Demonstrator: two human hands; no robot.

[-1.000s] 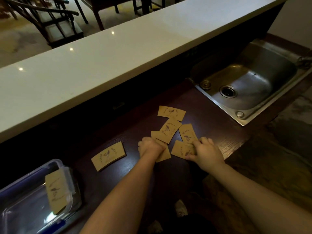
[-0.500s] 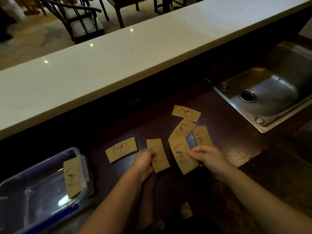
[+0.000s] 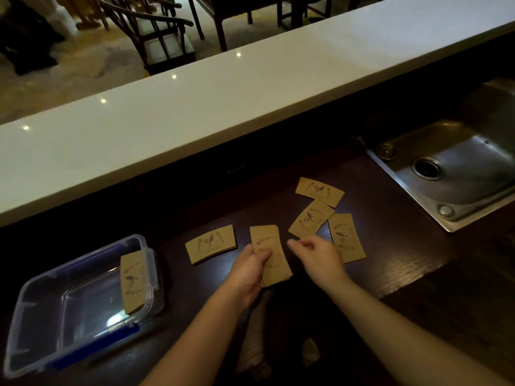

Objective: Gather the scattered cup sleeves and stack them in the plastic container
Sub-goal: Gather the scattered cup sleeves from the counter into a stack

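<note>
Brown cardboard cup sleeves with a bird print lie on the dark wooden counter. My left hand (image 3: 249,271) grips a small stack of sleeves (image 3: 271,254) just above the counter. Just right of the stack, my right hand (image 3: 317,256) hovers with its fingers apart and nothing in them. One sleeve (image 3: 211,244) lies to the left of the stack. Three more lie to the right: a far one (image 3: 320,191), a middle one (image 3: 310,219) and a near one (image 3: 347,237), partly under my right hand. The clear plastic container (image 3: 41,324) stands at the left with one sleeve (image 3: 133,280) leaning on its right wall.
A steel sink (image 3: 457,174) is set into the counter at the right. A raised white bar top (image 3: 223,101) runs along the far side. Dark chairs (image 3: 156,32) stand beyond it. The counter's near edge is just below my hands.
My right hand has laid its sleeve onto the one in my left hand and let go. The left hand now holds both as a stack. The view has shifted left.
</note>
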